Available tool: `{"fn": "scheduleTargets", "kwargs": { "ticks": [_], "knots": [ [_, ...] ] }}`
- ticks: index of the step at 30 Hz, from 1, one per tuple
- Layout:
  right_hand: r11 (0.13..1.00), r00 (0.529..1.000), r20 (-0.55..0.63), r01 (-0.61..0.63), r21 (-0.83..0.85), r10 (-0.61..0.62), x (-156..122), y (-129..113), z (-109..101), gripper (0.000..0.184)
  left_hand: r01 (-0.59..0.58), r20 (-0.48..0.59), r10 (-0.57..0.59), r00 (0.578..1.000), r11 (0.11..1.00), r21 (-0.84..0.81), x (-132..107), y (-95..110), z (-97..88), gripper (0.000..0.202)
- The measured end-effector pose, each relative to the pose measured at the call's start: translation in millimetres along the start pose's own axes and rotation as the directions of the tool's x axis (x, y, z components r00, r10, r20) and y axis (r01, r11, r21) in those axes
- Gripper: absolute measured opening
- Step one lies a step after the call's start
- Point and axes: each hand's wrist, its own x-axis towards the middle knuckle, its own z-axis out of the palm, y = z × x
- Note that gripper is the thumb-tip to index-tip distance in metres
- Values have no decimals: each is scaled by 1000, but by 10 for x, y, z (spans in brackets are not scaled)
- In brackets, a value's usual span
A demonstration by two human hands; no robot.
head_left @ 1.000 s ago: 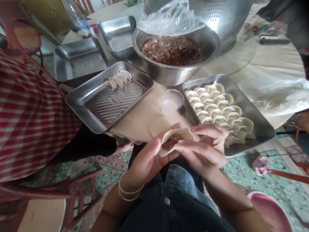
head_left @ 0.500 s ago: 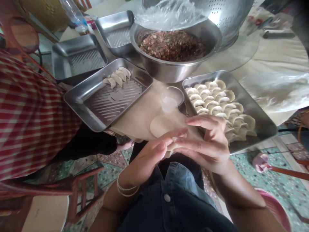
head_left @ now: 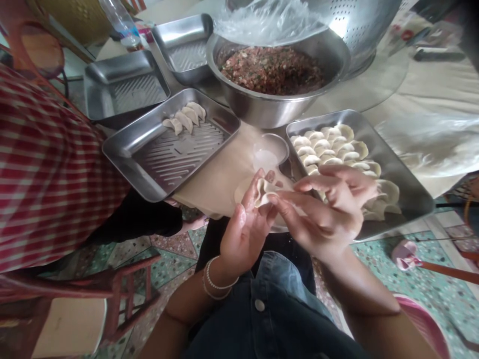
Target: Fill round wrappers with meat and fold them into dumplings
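dumpling (head_left: 264,192) now folded shut, filling out of sight, edge getting pleated, left hand (head_left: 245,232) tipped more upright, right hand (head_left: 329,209) lifted farther toward the full tray (head_left: 404,174)

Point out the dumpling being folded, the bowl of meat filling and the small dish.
dumpling (head_left: 263,192): head view, on its pleated upper edge.
bowl (head_left: 258,110): head view, on its outer steel wall.
small dish (head_left: 273,135): head view, on its far rim.

Pale pleated dumpling (head_left: 264,192), pinched between fingers (head_left: 254,187)
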Motion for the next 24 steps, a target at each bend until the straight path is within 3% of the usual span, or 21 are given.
{"fn": "scheduleTargets", "kwargs": {
  "ticks": [7, 12, 15, 19, 24],
  "knots": [
    [999, 993, 115, 15, -29, -12, 49, 27, -45, 13, -64, 25, 62, 998, 994, 92, 21, 68, -127, 45],
    [1000, 981, 194, 3, 24, -7, 70, 72, -74, 36, -53, 52, 45, 998, 985, 162, 41, 129, -157, 46],
    [996, 972, 231, 26, 83, -45, 71, 73, -66, 23, -22, 28, 18, 999, 990, 139, 47, 132, -146, 46],
    [985, 983, 182, -45, 166, 14, 78, 52, -6, 3, -15, 4, 14, 1000, 992, 129, -4, 6, -87, 52],
    [968, 987, 155, -82, 238, 45, 95, 54, 90, 5, -89, -35, 94, 995, 986, 139, -108, -133, 21, 66]
  ]
}}
